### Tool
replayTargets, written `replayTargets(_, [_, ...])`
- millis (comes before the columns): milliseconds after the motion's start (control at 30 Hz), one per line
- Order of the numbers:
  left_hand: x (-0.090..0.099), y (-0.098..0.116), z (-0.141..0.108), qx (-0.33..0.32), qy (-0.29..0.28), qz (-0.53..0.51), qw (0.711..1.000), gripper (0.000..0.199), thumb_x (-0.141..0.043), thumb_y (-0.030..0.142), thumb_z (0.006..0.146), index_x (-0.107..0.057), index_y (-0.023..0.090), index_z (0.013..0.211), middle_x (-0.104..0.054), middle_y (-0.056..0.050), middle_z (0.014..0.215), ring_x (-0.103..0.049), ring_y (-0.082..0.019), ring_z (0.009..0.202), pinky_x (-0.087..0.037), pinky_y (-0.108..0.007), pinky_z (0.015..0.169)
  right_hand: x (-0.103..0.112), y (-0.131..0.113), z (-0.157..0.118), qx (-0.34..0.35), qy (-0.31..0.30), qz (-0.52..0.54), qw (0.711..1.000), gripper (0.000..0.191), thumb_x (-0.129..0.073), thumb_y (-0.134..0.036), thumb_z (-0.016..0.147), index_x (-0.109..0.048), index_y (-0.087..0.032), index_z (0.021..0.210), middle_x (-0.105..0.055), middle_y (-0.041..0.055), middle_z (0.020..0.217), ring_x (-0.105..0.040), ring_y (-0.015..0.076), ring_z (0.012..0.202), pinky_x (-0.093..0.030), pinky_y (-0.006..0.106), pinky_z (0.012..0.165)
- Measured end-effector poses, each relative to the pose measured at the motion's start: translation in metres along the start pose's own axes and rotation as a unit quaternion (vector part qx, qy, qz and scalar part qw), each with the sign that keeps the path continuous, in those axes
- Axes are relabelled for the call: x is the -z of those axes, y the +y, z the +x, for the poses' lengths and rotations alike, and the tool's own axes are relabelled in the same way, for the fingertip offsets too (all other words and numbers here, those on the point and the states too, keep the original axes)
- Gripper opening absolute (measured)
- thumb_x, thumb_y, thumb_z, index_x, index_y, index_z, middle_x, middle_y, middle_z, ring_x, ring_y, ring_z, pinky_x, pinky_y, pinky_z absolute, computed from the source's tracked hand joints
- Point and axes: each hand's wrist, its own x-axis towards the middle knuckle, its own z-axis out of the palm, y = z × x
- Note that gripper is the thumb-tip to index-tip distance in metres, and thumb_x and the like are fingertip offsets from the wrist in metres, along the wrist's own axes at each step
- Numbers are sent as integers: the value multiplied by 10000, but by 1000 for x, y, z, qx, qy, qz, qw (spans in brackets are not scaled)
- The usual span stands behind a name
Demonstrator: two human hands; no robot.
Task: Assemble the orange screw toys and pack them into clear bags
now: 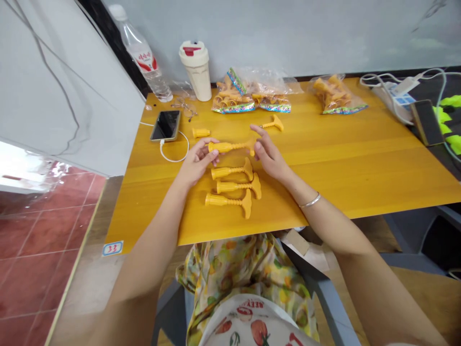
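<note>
My left hand (198, 161) grips the ribbed sleeve of a yellow T-handled plastic piece (230, 146), held level just above the table. At its handle end is my right hand (268, 154), thumb and forefinger spread apart; whether it touches the handle is unclear. Below lie three similar pieces in a column: an upper one (232, 171), a middle one (237, 185) and a lower one (228, 201), each a ribbed sleeve with a twisted shaft and T-shaped handle. Beyond my hands rest a separate sleeve (200, 132) and a loose T-handle with shaft (273, 123).
Bagged yellow parts (236, 98) and another bag (336, 94) lie along the back of the wooden table (342, 168). At the back left stand a water bottle (146, 60) and a white cup (197, 72). A phone (165, 126) is on a cable; a power strip (399, 98) lies right.
</note>
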Motion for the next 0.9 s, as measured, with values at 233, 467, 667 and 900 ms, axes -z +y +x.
replayTargets(233, [-2, 1, -1, -53, 6, 46, 998, 403, -760, 484, 809, -620, 225, 1084, -621, -2, 807, -600, -110, 679, -500, -225, 596, 7, -3, 1, -29, -16, -121, 992, 715, -365, -768, 912, -692, -157, 737, -466, -6, 549, -438, 130, 543, -348, 283, 566])
replayTargets(467, [-10, 4, -2, -24, 40, 81, 996, 479, -748, 587, 771, -610, 249, 1080, -626, -14, 811, -587, -133, 671, -502, -267, 611, -1, 1, 5, -135, -40, 28, 990, 762, -275, -765, 938, -630, -183, 596, -450, -15, 466, -399, 110, 483, -334, 260, 533])
replayTargets(667, [6, -7, 6, 22, 131, 33, 991, 499, -713, 612, 785, -554, 250, 1090, -681, -14, 810, -568, -105, 590, -440, -234, 555, 1, 12, 3, -1, -136, -231, 963, 450, -503, -571, 960, -779, -219, 908, -731, 47, 821, -629, 181, 765, -394, 273, 690])
replayTargets(900, [15, -16, 4, 63, 87, 185, 977, 377, -675, 467, 838, -588, 205, 1095, -649, 1, 708, -491, -116, 546, -365, -247, 556, 14, 10, 3, 67, -180, -261, 946, 387, -540, -522, 958, -767, -221, 869, -723, 32, 824, -604, 164, 738, -375, 267, 679])
